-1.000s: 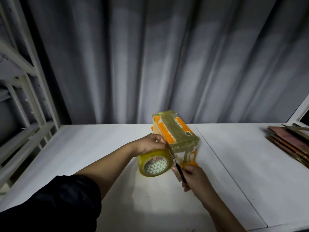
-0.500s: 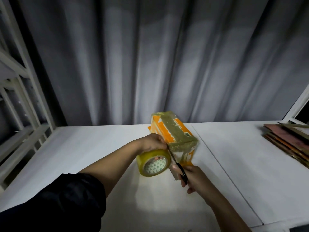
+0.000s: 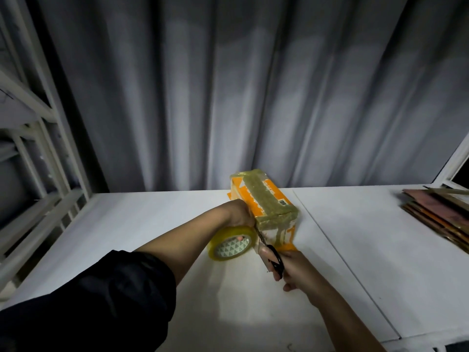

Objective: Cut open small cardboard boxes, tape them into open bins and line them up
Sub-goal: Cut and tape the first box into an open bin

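Left hand (image 3: 239, 212) grips tape roll (image 3: 231, 243) beside the orange cardboard box (image 3: 264, 201), centre frame on bench (image 3: 142, 219); right hand (image 3: 291, 269) holds scissors (image 3: 272, 255) at the tape strip. Box likely light, crushable, tape-slick: hold by its edges.

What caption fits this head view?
Left hand holds tape roll by box; right hand snips with scissors.

Box (image 3: 264, 199) on table (image 3: 355, 237); tape roll (image 3: 232, 243) left, touching; cardboard stack (image 3: 441, 214) far right.
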